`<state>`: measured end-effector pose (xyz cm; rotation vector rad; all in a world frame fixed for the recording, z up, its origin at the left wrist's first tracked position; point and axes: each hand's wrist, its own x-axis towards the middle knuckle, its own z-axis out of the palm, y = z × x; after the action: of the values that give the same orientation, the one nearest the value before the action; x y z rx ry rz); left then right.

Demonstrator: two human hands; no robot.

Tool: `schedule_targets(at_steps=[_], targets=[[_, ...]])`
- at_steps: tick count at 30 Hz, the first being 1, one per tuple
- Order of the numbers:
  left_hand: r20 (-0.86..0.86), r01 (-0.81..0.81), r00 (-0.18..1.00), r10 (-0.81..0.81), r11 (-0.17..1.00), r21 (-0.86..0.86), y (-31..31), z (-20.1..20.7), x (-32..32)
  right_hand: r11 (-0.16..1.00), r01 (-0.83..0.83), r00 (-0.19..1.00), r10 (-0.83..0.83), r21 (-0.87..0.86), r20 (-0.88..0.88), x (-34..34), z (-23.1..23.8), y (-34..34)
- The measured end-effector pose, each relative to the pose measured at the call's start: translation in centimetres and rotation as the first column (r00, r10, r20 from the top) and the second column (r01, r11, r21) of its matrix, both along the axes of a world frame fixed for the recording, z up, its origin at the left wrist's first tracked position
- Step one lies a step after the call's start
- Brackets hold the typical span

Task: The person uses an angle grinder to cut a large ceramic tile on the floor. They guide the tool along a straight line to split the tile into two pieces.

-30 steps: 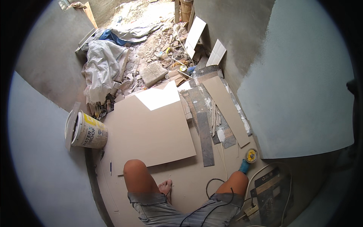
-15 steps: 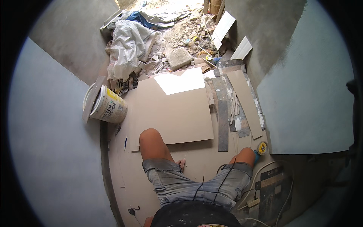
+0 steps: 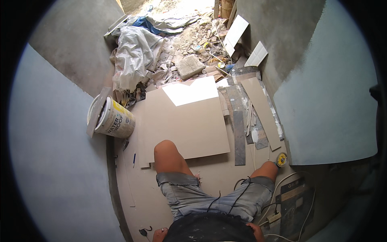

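Note:
My left hand (image 3: 160, 234) shows at the lower edge, beside my black shirt (image 3: 205, 230); a small black object with a hooked cord (image 3: 143, 232) lies just left of it. My right hand (image 3: 256, 232) is at the shirt's other side. Both hands are cut off low in the picture, and their fingers are too hidden to read. Before my knees a large beige tile (image 3: 185, 131) lies on the floor, with a bright white patch of light at its far edge. By my right knee stands an angle grinder (image 3: 281, 160) with a yellow disc.
A white bucket (image 3: 125, 125) with a board across its top stands at the left wall. A pen (image 3: 134, 159) lies near it. At right are a long tile strip (image 3: 261, 113), a dark strip (image 3: 239, 139) and a power strip (image 3: 273, 219) with cables. Rubble (image 3: 189, 66) fills the far end.
My right hand has come into view at the lower edge, and more of my left hand shows. My knees have shifted slightly right; the view has tilted a little.

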<state>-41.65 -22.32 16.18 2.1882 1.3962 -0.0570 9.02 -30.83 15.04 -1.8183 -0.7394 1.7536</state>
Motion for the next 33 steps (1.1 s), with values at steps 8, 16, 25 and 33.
schedule_targets(at_steps=[8, 16, 25, 33], targets=[[0.088, -0.538, 0.401, 0.912, 0.313, -0.783, 7.8, 4.3, 0.9, 0.990, -0.140, 0.984, 0.142, 0.022, -0.105, 0.0, 4.7, 4.1], [0.125, -0.236, 0.669, 0.733, 0.370, -0.899, 15.4, 0.5, 3.9, 0.993, -0.028, 1.000, 0.027, 0.114, 0.012, -3.6, -3.5, 8.5], [0.261, 0.326, 0.919, -0.295, 0.197, -0.925, 26.0, -6.0, 4.0, 0.844, -0.522, 0.845, 0.492, 0.122, 0.211, -8.7, -3.9, 17.5], [0.959, 0.951, 0.257, -0.122, -0.144, -0.274, 23.9, -17.6, 0.3, 0.958, 0.176, 0.863, -0.261, 0.227, 0.433, -1.5, 2.4, 23.3]])
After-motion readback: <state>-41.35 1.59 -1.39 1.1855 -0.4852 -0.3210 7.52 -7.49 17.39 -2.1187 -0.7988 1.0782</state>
